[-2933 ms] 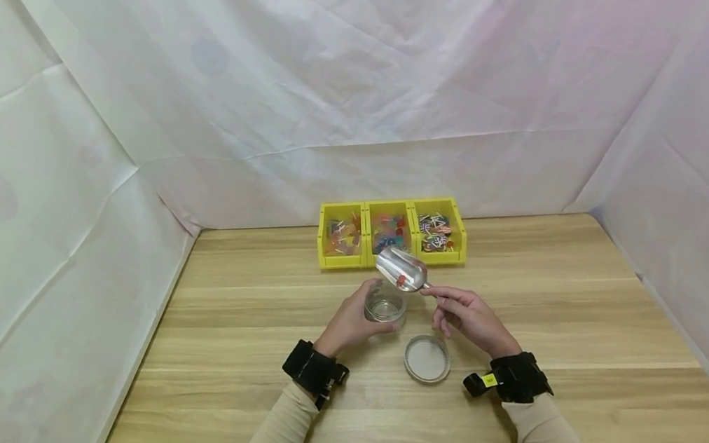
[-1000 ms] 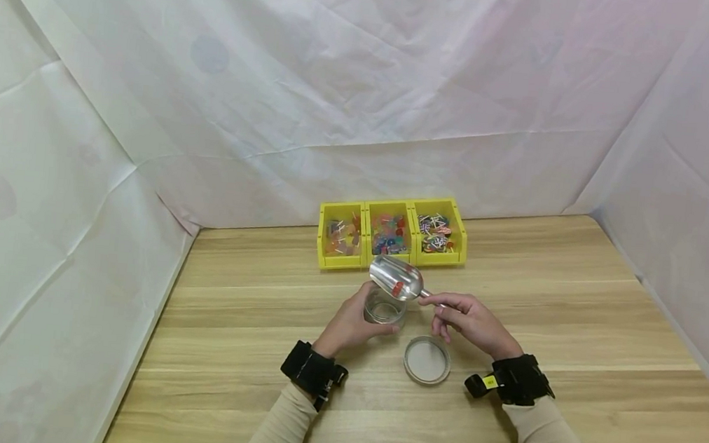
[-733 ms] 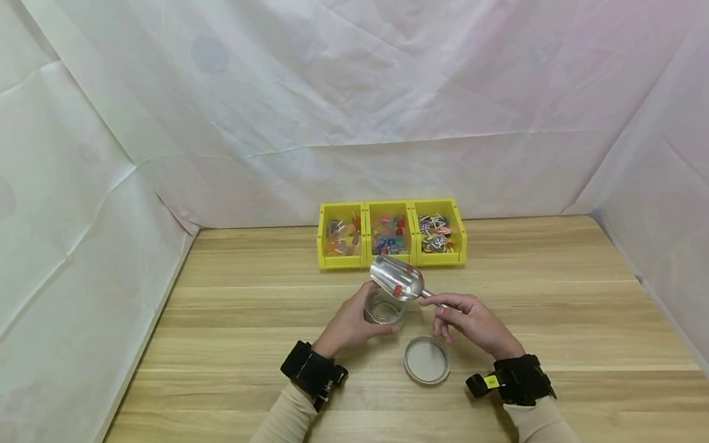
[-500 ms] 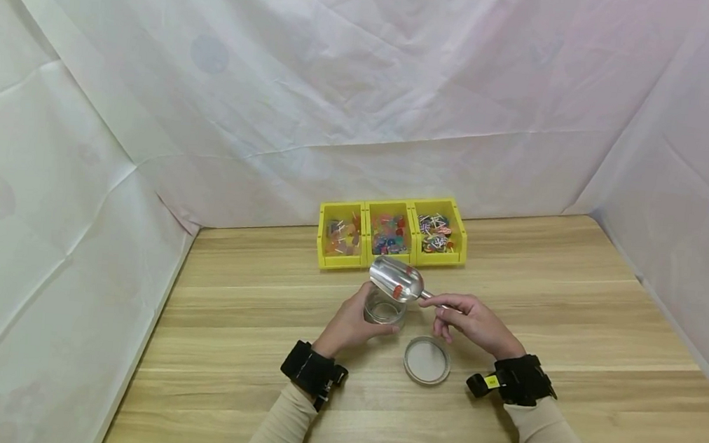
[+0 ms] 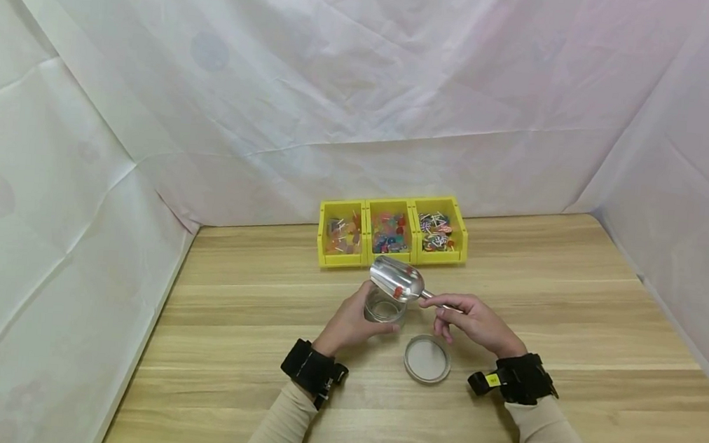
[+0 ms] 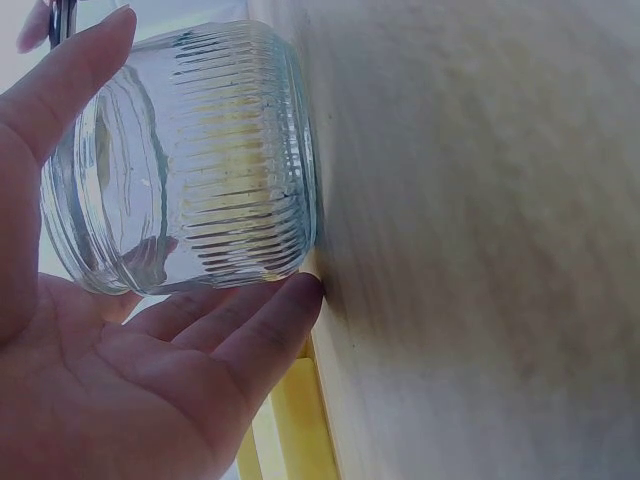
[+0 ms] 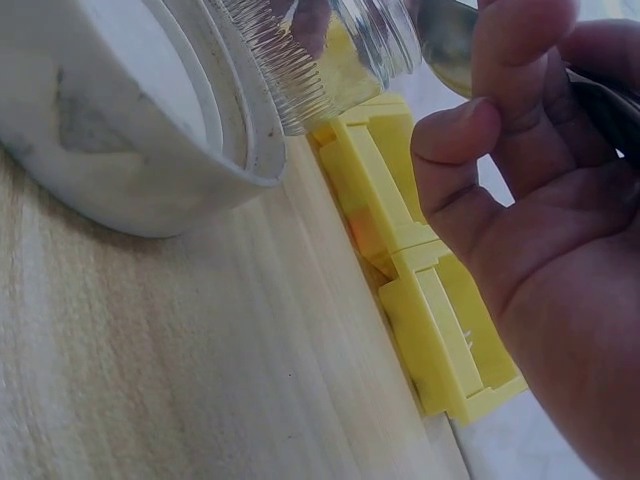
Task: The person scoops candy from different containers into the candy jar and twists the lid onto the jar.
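Note:
My left hand (image 5: 355, 323) wraps fingers and thumb around a clear glass jar (image 6: 220, 150) with ribbed walls, upright on the table. Its thumb lies along the near side in the head view. A shiny metal scoop (image 5: 392, 275) slants over the jar's mouth, partly covering it from above. One red candy (image 5: 398, 291) shows in the scoop's bowl. My right hand (image 5: 475, 322) grips the scoop's thin handle, index finger stretched along it. Just below the two hands, a round pale lid (image 5: 427, 359) rests on the table.
Three joined yellow bins (image 5: 391, 258) stand behind the jar against the white cloth wall (image 5: 281, 194). Lollipops fill the left and right bins, and colourful candies the middle one. The wooden table (image 5: 223, 351) extends to both sides.
Since the oldest frame the scoop has dropped slightly and shifted left over the jar, the right hand with it. Over the last second both hands stay almost still.

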Available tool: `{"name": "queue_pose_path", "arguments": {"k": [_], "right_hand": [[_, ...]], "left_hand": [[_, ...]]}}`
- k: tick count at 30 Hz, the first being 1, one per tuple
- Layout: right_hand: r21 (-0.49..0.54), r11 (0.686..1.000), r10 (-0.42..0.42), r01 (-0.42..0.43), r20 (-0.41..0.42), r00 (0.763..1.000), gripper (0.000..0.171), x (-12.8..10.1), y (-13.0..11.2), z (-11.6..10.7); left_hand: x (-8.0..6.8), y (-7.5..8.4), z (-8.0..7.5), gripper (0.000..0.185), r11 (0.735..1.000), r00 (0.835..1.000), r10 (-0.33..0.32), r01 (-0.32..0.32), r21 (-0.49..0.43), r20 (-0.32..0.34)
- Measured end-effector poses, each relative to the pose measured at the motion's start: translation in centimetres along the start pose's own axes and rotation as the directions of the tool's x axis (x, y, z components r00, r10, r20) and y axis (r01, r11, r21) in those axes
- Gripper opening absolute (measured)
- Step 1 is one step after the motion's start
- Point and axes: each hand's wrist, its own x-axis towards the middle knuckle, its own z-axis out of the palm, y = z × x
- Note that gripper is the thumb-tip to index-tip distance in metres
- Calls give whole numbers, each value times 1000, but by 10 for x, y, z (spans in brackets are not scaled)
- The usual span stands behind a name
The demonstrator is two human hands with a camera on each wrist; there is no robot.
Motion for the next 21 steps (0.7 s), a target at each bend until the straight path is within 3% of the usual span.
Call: {"name": "queue_pose_path", "arguments": {"k": [21], "right_hand": [[-37,999,32,-32,-5,999,31,0,-4,2]], "left_hand": [[0,1,-1,97,1000,1000,3,-2,-30,7]]}}
